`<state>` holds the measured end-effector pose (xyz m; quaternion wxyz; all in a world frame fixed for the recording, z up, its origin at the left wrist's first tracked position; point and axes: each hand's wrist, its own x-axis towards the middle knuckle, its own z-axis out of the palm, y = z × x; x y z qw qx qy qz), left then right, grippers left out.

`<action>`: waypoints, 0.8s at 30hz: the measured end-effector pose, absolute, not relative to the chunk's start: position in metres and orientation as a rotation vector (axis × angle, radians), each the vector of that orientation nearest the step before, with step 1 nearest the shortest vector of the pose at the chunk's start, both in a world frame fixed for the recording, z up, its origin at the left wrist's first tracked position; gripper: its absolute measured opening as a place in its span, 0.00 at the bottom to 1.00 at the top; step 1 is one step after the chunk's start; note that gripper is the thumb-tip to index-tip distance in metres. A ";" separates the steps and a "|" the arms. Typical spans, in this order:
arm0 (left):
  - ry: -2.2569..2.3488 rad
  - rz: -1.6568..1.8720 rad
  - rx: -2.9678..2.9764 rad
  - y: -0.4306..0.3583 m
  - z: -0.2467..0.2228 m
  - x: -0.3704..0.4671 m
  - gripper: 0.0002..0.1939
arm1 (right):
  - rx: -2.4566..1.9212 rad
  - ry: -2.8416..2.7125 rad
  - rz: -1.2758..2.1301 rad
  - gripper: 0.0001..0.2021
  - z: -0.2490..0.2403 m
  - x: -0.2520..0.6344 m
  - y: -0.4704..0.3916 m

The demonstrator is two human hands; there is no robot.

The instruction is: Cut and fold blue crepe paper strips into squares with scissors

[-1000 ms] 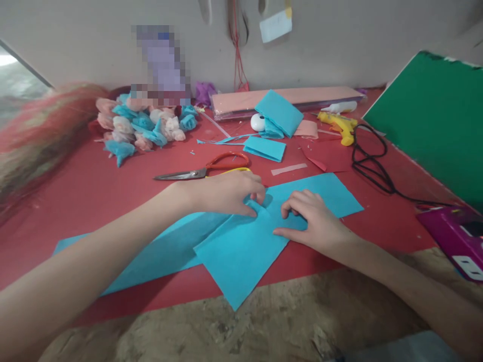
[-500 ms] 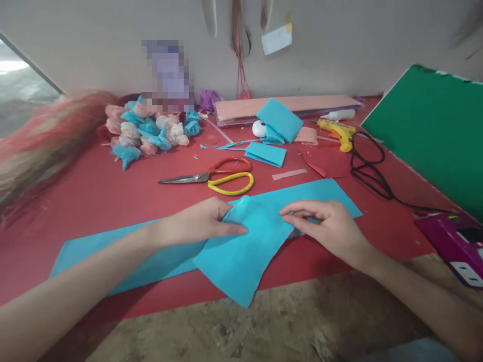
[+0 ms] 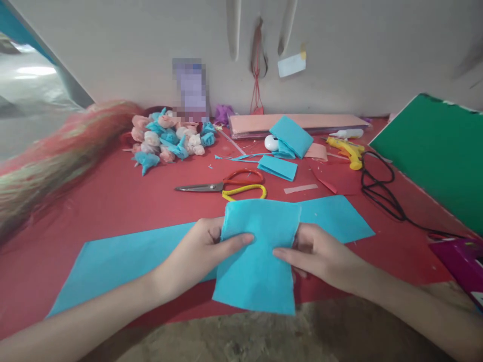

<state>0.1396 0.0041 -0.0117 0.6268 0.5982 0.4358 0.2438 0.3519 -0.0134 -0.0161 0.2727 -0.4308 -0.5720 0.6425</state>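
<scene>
Between my hands is a roughly rectangular piece of blue crepe paper (image 3: 260, 271), raised over the near part of the table. My left hand (image 3: 211, 244) pinches its left edge, thumb on the front and fingers behind. On the other edge, my right hand (image 3: 320, 254) grips the same way, its thumb lying across the front; the fingers of both hands are partly hidden behind the sheet. Under it, a long blue paper strip (image 3: 132, 256) lies slantwise on the table. Just beyond sit scissors (image 3: 222, 187) with one red and one yellow handle, blades pointing left.
Paper flowers (image 3: 169, 138) are heaped at the back left, beside reddish fibre (image 3: 75, 141). Folded blue paper (image 3: 277, 167), a yellow glue gun (image 3: 349, 151) with a black cord, and a green board (image 3: 433, 156) occupy the back and right. A purple power box (image 3: 460, 266) sits at right.
My right hand has gone from a light fingertip touch to a full grip on the paper's right edge. The sheet has turned from slanted to nearly upright and flat. The view has shifted slightly.
</scene>
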 end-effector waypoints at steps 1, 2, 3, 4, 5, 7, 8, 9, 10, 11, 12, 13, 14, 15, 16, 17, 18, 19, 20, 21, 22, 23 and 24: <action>0.991 0.559 1.386 0.004 -0.011 0.140 0.11 | -1.160 -1.536 1.740 0.08 -0.016 0.349 -0.014; 0.978 0.540 1.397 0.005 -0.011 0.139 0.11 | -1.172 -1.526 1.737 0.08 -0.017 0.348 -0.013; 0.962 0.504 1.402 0.006 -0.011 0.138 0.12 | -1.193 -1.508 1.717 0.08 -0.017 0.347 -0.013; 0.945 0.458 1.399 0.006 -0.012 0.137 0.13 | -1.206 -1.487 1.697 0.09 -0.017 0.348 -0.011; 0.931 0.416 1.386 0.007 -0.012 0.135 0.14 | -1.208 -1.469 1.686 0.09 -0.017 0.349 -0.010; 0.908 0.382 1.351 0.007 -0.014 0.131 0.15 | -1.181 -1.444 1.692 0.11 -0.019 0.353 -0.008; 0.891 0.383 1.333 0.007 -0.015 0.129 0.15 | -1.151 -1.433 1.700 0.12 -0.020 0.355 -0.007; 0.870 0.394 1.315 0.007 -0.016 0.127 0.14 | -1.117 -1.424 1.710 0.12 -0.021 0.356 -0.007; 0.852 0.415 1.296 0.007 -0.017 0.126 0.14 | -1.090 -1.413 1.719 0.13 -0.022 0.358 -0.008; 0.840 0.441 1.279 0.008 -0.017 0.125 0.13 | -1.072 -1.402 1.723 0.13 -0.022 0.359 -0.008; 0.839 0.472 1.268 0.008 -0.018 0.124 0.12 | -1.053 -1.392 1.728 0.12 -0.023 0.360 -0.009; 0.842 0.501 1.268 0.008 -0.018 0.123 0.10 | -1.036 -1.385 1.731 0.11 -0.023 0.360 -0.010; 0.834 0.527 1.277 0.008 -0.017 0.123 0.09 | -1.025 -1.380 1.723 0.10 -0.022 0.361 -0.011; 0.809 0.553 1.286 0.008 -0.017 0.123 0.08 | -1.022 -1.376 1.704 0.09 -0.021 0.361 -0.012; 0.766 0.579 1.284 0.009 -0.016 0.123 0.08 | -1.027 -1.381 1.682 0.09 -0.020 0.361 -0.013; 0.711 0.603 1.271 0.009 -0.016 0.123 0.10 | -1.036 -1.390 1.661 0.09 -0.019 0.361 -0.014; 0.655 0.622 1.249 0.008 -0.016 0.124 0.11 | -1.046 -1.403 1.646 0.10 -0.019 0.361 -0.014; 0.606 0.638 1.222 0.008 -0.016 0.124 0.12 | -1.051 -1.419 1.638 0.10 -0.018 0.362 -0.014; 0.576 0.653 1.199 0.008 -0.017 0.124 0.13 | -1.042 -1.435 1.637 0.09 -0.018 0.362 -0.015; 0.559 0.656 1.188 0.007 -0.018 0.124 0.14 | -1.024 -1.451 1.638 0.09 -0.018 0.362 -0.015; 0.547 0.657 1.185 0.007 -0.018 0.125 0.15 | -0.999 -1.465 1.635 0.09 -0.018 0.362 -0.015; 0.535 0.661 1.183 0.007 -0.019 0.125 0.15 | -0.973 -1.479 1.622 0.09 -0.019 0.362 -0.015; 0.525 0.669 1.181 0.007 -0.020 0.124 0.15 | -0.955 -1.498 1.598 0.10 -0.019 0.362 -0.014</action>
